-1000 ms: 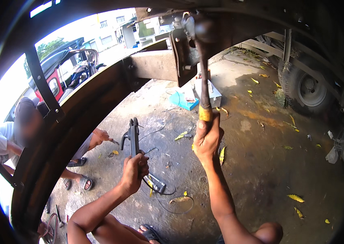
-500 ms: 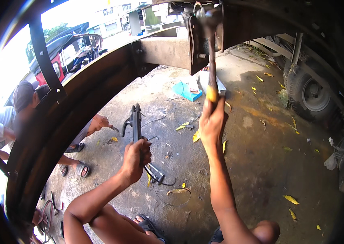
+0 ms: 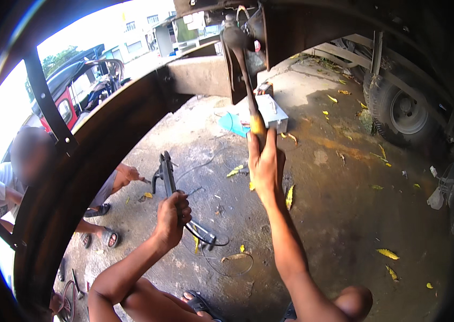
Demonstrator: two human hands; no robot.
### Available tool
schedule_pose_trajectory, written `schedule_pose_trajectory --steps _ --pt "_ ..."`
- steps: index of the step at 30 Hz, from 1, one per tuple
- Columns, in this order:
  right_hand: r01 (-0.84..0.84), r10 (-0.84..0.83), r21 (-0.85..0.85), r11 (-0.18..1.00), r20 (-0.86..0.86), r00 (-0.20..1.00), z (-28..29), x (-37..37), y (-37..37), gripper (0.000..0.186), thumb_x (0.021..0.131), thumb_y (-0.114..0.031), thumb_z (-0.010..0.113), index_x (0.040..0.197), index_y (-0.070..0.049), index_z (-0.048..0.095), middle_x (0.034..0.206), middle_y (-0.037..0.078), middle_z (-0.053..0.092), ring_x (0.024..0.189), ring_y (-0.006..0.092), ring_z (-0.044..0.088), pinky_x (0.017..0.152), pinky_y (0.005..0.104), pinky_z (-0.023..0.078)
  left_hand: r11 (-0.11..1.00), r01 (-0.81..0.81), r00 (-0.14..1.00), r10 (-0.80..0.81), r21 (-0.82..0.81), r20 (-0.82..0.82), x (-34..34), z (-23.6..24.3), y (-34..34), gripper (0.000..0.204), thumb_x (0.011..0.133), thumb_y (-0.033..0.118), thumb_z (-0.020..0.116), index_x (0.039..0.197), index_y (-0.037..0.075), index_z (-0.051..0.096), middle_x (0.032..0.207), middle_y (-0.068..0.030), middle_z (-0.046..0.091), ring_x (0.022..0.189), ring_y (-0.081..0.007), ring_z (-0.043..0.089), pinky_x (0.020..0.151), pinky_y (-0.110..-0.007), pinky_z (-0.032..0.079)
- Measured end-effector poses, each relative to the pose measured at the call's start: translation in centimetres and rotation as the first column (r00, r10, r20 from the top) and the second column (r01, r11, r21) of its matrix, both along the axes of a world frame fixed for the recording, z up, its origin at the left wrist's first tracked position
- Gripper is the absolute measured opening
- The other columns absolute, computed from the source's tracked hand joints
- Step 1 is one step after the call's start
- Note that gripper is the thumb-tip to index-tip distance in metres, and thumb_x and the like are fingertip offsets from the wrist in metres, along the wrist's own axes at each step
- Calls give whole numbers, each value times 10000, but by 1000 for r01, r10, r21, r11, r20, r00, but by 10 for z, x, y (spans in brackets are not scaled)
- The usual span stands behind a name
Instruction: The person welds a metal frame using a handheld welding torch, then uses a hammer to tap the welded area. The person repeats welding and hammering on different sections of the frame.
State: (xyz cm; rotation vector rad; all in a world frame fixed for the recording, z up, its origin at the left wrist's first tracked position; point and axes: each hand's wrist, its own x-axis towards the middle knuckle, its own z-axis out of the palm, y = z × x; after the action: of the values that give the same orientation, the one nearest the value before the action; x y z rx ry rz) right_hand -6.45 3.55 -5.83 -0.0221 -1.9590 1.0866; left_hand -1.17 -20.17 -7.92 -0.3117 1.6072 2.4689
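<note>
My right hand [image 3: 266, 166] is closed round the lower handle of a hammer [image 3: 247, 80], which has a yellow section just above my fingers. The hammer points up and leans left. Its head is in front of the upright steel bracket [image 3: 262, 48] at the end of a crossbeam [image 3: 200, 75]; whether they touch I cannot tell. In my left fist [image 3: 171, 221] is a black welding electrode holder [image 3: 168, 174], jaws upward, its cable hanging below. No rod shows clearly in the jaws.
A dark curved frame rail [image 3: 98, 139] sweeps along the left. Beyond it a person [image 3: 1, 182] bends forward. A metal case [image 3: 272, 110] and blue sheet [image 3: 232, 124] lie on wet concrete, with cable loops [image 3: 227, 263] nearer me. A truck wheel [image 3: 407, 112] stands at right.
The hammer has swung leftward across the bracket and now leans left; its head was blurred before. My view has shifted slightly right. The electrode holder stays in my left hand, tilted a little more left.
</note>
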Motion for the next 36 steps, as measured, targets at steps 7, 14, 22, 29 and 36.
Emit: schedule_pose_trajectory --steps 7,14,22,29,36 --pt "-127 118 -163 978 -63 991 -59 46 -21 406 978 -381 516 1194 -38 534 828 171 652 682 356 673 598 415 509 999 44 999 -44 22 13 0 -3 10 48 902 139 533 896 116 491 640 52 353 551 -81 368 472 -231 285" --pt "-162 130 -91 983 -285 950 -33 74 -33 368 861 -206 748 1125 -31 559 864 158 656 700 317 676 611 382 525 997 32 999 -34 64 40 -10 -14 15 55 905 135 531 871 116 493 631 51 353 532 -78 353 458 -231 278" --pt "-469 477 -89 879 115 871 -29 73 -34 308 858 -355 753 855 -71 636 605 125 596 562 326 628 527 393 458 999 16 999 -17 45 30 -13 -12 22 138 911 151 508 781 128 466 620 55 335 522 -80 335 451 -239 257" --pt "-403 400 -51 914 -60 915 11 85 -14 275 954 -259 633 1064 -38 511 691 132 618 588 288 647 526 383 477 997 18 997 -23 77 74 -10 -15 2 30 912 129 522 911 110 499 659 44 382 558 -85 392 469 -223 310" --pt "133 -77 151 979 -329 941 17 16 5 391 934 -304 660 1099 15 508 736 200 637 567 369 649 457 419 503 998 -23 997 18 62 75 -8 -11 4 109 899 134 516 803 129 464 624 58 318 519 -73 311 452 -238 248"
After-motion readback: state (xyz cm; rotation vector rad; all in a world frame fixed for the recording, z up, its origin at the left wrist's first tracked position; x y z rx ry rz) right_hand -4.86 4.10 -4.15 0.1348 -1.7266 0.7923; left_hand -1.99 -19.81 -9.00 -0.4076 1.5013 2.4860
